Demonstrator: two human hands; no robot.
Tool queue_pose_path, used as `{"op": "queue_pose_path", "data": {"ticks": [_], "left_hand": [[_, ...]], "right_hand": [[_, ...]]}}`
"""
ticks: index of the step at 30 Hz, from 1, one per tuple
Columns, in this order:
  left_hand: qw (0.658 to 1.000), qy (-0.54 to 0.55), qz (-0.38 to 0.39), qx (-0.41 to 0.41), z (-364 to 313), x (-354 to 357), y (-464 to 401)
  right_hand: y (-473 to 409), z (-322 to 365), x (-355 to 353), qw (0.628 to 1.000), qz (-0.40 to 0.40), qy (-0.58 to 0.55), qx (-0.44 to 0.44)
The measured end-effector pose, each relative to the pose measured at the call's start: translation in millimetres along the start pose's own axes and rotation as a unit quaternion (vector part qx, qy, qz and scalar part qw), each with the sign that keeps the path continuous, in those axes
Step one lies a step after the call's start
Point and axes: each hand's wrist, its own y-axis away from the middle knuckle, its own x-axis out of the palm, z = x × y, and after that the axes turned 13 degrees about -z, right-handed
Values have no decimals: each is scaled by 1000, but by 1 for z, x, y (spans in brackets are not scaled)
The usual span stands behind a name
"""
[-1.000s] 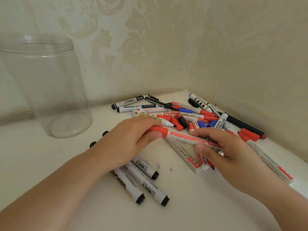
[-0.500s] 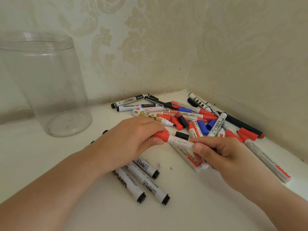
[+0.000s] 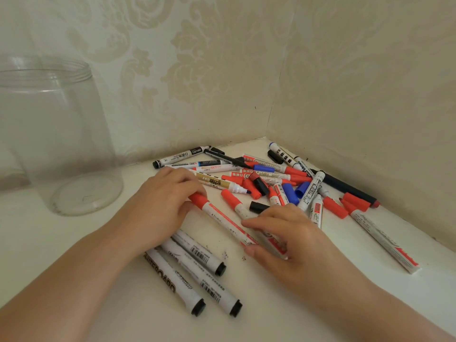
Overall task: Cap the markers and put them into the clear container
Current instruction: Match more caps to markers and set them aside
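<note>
A white marker with a red cap (image 3: 222, 219) lies slanted between my two hands. My left hand (image 3: 160, 206) curls its fingers round the red cap end. My right hand (image 3: 283, 238) pinches the marker's other end between thumb and fingers. A pile of markers and loose caps (image 3: 271, 183) in red, blue and black fills the corner behind my hands. Three black-capped white markers (image 3: 197, 275) lie under my left wrist. The clear container (image 3: 56, 134) stands upright and open at the far left, with no marker inside it.
The white surface (image 3: 271, 312) ends at two patterned walls (image 3: 222, 82) that meet in a corner behind the pile. A long red-banded marker (image 3: 385, 240) lies at the right, close to the wall.
The red-capped marker has swung from nearly level to a steeper slant. My right hand has come lower and nearer to me. My left hand stays on the cap.
</note>
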Motion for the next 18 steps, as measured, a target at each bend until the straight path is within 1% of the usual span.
{"op": "queue_pose_path", "data": {"ticks": [3, 5, 8, 10, 13, 14, 16, 18], "left_hand": [[1000, -12, 14, -18, 2, 3, 1], [1000, -7, 13, -19, -1, 5, 1], [997, 76, -6, -15, -17, 6, 1], [992, 124, 7, -1, -27, 9, 1], [986, 162, 36, 0, -32, 14, 1], [985, 167, 41, -5, -31, 15, 1], [987, 153, 43, -12, -28, 14, 0], [991, 123, 53, -19, -23, 12, -1]], "right_hand": [[-1, -4, -2, 999, -8, 28, 18], [-1, -2, -1, 999, -12, 35, 2], [-1, 8, 9, 997, 8, 68, -36], [-1, 15, 16, 994, 29, 80, -71], [-1, 23, 19, 994, 60, 24, -86], [-1, 23, 17, 995, 55, 4, -85], [-4, 17, 11, 997, 35, 16, -66], [-7, 3, 1, 999, -29, 39, -16]]}}
